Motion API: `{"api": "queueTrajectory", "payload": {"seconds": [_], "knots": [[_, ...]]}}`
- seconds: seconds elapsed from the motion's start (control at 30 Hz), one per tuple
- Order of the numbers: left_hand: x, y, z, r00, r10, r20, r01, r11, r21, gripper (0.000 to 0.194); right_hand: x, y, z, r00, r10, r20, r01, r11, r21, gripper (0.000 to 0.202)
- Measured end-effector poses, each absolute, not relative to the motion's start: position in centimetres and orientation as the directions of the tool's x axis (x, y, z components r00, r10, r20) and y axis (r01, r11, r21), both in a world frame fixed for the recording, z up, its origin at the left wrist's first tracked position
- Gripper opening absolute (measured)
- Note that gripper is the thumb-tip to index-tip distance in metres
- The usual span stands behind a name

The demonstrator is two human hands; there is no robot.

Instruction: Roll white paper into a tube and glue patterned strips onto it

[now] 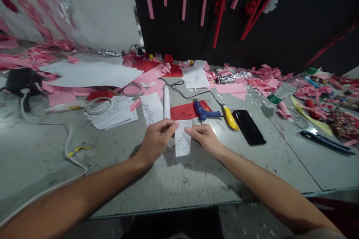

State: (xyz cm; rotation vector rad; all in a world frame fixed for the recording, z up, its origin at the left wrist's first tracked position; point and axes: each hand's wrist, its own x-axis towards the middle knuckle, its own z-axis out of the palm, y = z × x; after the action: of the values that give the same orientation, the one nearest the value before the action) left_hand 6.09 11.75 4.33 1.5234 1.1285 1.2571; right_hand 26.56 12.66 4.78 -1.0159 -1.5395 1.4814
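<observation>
A small strip of white paper (183,143) with a grey printed pattern is held up over the table between my two hands. My left hand (157,140) pinches its upper left edge between thumb and fingers. On the opposite edge, the thumb and fingers of my right hand (206,138) grip it. Just beyond the strip lies a piece of red paper (183,111). A blue glue gun (206,112) rests partly on that red piece, near my right hand. Past my left hand lie a white paper roll (166,104) and a printed sheet (152,108).
Right of the glue gun are a yellow-handled tool (230,118) and a black phone (249,127). A dark blue cutter (327,142) and a plastic bottle (283,91) lie farther right. A white cable (67,142) crosses the left side. Pink paper scraps (266,78) line the back.
</observation>
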Motion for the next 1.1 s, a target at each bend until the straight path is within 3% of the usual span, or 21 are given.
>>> {"api": "queueTrajectory", "payload": {"seconds": [0.6,1.1], "knots": [[5.8,12.8,4.6,-0.005,0.974,0.228,0.033,-0.228,0.973,0.025,26.3,12.6,4.9,-0.466,0.881,-0.077,0.104,-0.032,-0.994,0.052],[5.8,13.9,4.0,-0.088,0.993,0.074,-0.214,-0.091,0.973,0.029,27.9,14.5,5.0,-0.392,0.920,-0.019,0.159,0.048,-0.986,0.043]]}}
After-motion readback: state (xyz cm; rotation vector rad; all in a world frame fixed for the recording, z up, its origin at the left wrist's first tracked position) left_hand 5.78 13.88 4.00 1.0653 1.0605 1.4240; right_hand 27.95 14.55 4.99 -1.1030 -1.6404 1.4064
